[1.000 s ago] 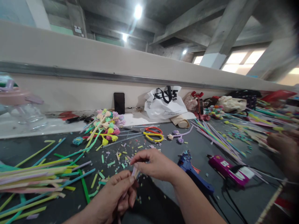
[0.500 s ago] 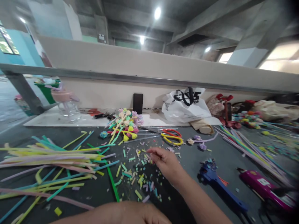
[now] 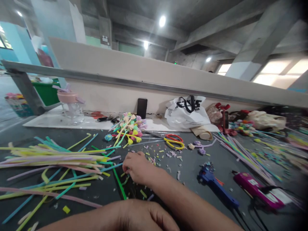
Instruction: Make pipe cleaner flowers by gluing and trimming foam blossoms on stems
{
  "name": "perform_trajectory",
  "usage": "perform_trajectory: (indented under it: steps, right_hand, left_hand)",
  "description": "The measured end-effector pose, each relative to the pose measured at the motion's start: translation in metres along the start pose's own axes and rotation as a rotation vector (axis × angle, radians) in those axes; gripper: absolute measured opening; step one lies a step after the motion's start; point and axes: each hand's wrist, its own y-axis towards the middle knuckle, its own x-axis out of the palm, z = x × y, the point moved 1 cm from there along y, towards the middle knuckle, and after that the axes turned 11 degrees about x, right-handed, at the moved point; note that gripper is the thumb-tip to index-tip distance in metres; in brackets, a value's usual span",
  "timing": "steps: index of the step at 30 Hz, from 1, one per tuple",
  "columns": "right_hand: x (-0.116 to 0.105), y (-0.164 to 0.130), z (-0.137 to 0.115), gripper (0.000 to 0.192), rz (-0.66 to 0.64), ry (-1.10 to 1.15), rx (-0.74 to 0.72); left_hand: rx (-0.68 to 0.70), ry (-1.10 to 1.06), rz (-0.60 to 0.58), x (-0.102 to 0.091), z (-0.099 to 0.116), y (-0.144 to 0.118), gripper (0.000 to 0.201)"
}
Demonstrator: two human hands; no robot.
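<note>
My right hand (image 3: 138, 168) is low over the dark table, palm down, its fingers curled downward. Its fingertips are beside the end of a blue fuzzy craft stem (image 3: 113, 167), and whatever they may hold is hidden beneath them. Small cut stem scraps (image 3: 160, 157) in several colours lie around this hand and under its forearm. At the bottom edge is my left hand (image 3: 146, 216), back upward, with most of its fingers out of sight. A long pile of pastel craft stems (image 3: 60, 160) spreads to the left, near a green strip (image 3: 119, 184).
Fuzzy flowers (image 3: 127, 126) are heaped at the back by an upright phone (image 3: 142, 108). Yellow-and-red-handled scissors (image 3: 174, 142) and a purple flower stem (image 3: 201, 146) lie right of them. A blue glue gun (image 3: 216, 186) and a magenta corded tool (image 3: 258, 189) lie on the right.
My right hand has moved left across the scraps, toward the stem pile. My left hand has stayed near the bottom edge. The view has turned slightly to the right.
</note>
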Motion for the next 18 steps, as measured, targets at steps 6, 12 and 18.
perform_trajectory:
  steps: [6,12,18]
  right_hand:
    - [-0.014,-0.024,0.025,0.011,0.139,0.130,0.233]
    - [-0.018,-0.048,0.056,0.023,0.285,0.196,0.410]
    - [-0.009,-0.050,0.038,0.033,0.342,0.135,0.301]
  left_hand:
    - [0.050,-0.175,0.093,0.001,-0.003,-0.004,0.034]
    - [0.035,-0.224,0.056,-0.005,-0.011,-0.003,0.034]
    - [0.005,-0.208,0.096,-0.010,-0.011,-0.002,0.032]
